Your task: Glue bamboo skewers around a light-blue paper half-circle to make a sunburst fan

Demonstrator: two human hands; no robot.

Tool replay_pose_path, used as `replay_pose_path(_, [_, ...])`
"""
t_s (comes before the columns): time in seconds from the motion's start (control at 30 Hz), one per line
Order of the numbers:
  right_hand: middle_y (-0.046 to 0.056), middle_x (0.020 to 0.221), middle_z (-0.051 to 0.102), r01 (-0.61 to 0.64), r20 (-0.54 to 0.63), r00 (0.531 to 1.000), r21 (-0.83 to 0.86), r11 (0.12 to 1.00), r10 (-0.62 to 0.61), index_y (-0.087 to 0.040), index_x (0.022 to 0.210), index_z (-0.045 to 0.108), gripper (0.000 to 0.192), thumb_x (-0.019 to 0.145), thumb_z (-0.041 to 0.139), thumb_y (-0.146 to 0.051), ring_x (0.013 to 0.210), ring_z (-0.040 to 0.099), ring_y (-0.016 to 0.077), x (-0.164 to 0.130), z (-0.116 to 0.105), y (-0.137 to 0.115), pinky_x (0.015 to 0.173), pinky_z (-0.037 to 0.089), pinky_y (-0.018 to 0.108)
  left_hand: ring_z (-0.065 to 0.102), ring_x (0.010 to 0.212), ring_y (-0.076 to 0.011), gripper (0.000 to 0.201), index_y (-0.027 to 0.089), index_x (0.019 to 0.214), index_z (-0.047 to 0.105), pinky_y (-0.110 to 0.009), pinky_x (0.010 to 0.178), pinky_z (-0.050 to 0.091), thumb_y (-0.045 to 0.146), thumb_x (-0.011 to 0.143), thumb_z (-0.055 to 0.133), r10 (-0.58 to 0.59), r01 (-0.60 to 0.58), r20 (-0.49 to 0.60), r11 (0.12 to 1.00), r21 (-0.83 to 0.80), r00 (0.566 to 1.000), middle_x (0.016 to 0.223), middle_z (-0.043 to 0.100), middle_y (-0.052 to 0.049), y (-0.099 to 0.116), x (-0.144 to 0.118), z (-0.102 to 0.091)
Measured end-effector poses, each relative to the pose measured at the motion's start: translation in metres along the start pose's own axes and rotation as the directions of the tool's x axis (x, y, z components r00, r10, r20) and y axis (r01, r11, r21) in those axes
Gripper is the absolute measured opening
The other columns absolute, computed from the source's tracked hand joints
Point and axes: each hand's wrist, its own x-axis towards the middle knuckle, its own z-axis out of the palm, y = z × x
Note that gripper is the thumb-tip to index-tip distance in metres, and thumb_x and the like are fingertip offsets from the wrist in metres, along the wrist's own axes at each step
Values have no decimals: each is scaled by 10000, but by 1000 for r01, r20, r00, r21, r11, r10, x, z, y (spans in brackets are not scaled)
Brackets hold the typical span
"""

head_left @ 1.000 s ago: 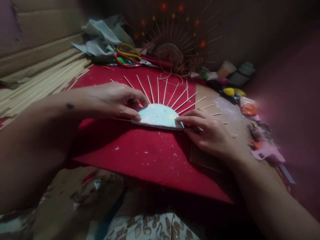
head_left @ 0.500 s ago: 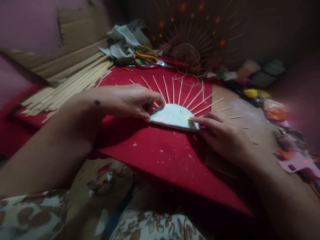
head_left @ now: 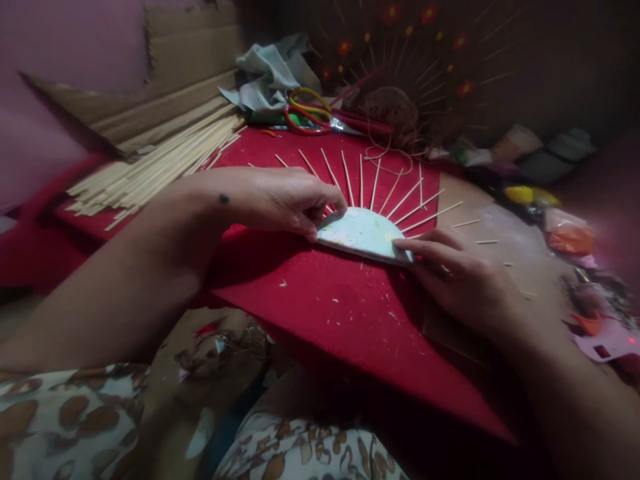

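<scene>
A printed garment (head_left: 310, 447) is worn, seen below the near edge of the red worktop (head_left: 320, 320): its off-white fabric is patterned with rounded brown blotches and curling shapes. The same print is repeated to the worktop's lower left. Above the worktop, both forearms (head_left: 145, 267) are left bare, and the left hand's (head_left: 285, 200) wrist is marked by one small dark spot (head_left: 223, 198).

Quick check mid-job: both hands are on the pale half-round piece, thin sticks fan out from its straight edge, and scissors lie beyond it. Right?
One thing is off: the head view shows the thin sticks fanning out from the curved edge of the pale half-round piece. The left hand and right hand are on it, and scissors lie beyond.
</scene>
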Motion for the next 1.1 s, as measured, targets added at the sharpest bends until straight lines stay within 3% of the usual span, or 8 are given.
replay_pose_path(0.13, [87,959,681,-2,14,1000,2,1000,2,-211,1113,708,294,884,549,-120,849,659,212,0,-1,-1,694,562,362,544,707,-150,344,232,1151,624,-263,629,352,286,812,598,40,-39,-5,999,28,999,806,653,-1,-5,1,3])
replay_pose_path(0.43, [80,965,689,-24,17,1000,17,1000,24,-255,1132,713,319,881,557,-135,868,664,225,1,0,0,719,565,380,495,666,-115,356,206,1161,607,-242,591,330,175,815,532,109,-108,-28,993,40,994,830,644,-3,-5,-3,6])
replay_pose_path(0.7, [68,959,682,-24,25,999,-2,1000,24,-261,1123,707,310,881,565,-129,857,662,214,1,-1,-1,702,562,360,526,762,-132,459,212,1308,553,-240,703,384,176,850,525,106,-107,-21,994,-5,994,917,690,-13,-8,-3,8])
replay_pose_path(1.1, [85,965,674,-47,33,998,28,999,46,-205,1104,706,284,870,568,-121,850,649,213,1,-1,-1,709,553,363,539,711,-142,466,255,1296,562,-259,647,371,217,832,543,76,-76,-7,997,-2,997,859,674,-8,-7,-1,6])
